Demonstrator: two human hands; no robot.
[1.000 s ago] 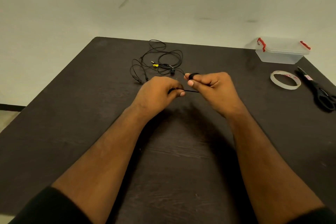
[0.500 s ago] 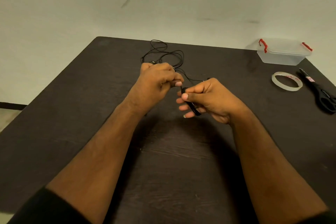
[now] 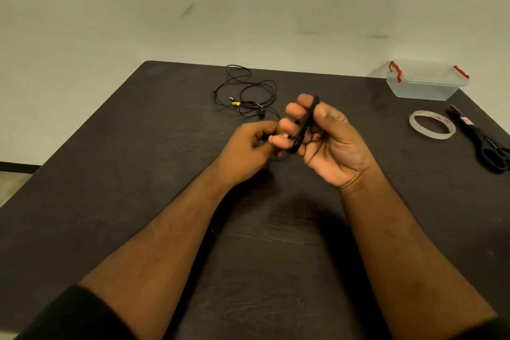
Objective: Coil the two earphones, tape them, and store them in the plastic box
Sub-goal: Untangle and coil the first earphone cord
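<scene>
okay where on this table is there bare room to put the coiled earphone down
Bare dark table lies left of the left hand, and between the right hand and the tape roll. Crowded: the loose earphone at the far edge, and tape roll, scissors and plastic box on the right.

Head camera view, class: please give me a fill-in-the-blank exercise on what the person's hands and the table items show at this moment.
1. The black earphone cord is wound around the fingers of the ____ hand.
2. The clear plastic box has ____ clips.
3. The tape roll lies between the right hand and the ____.
4. The second earphone, not yet coiled, lies loose on the ____, beyond the left hand.

Missing words: right; red; scissors; table
</scene>
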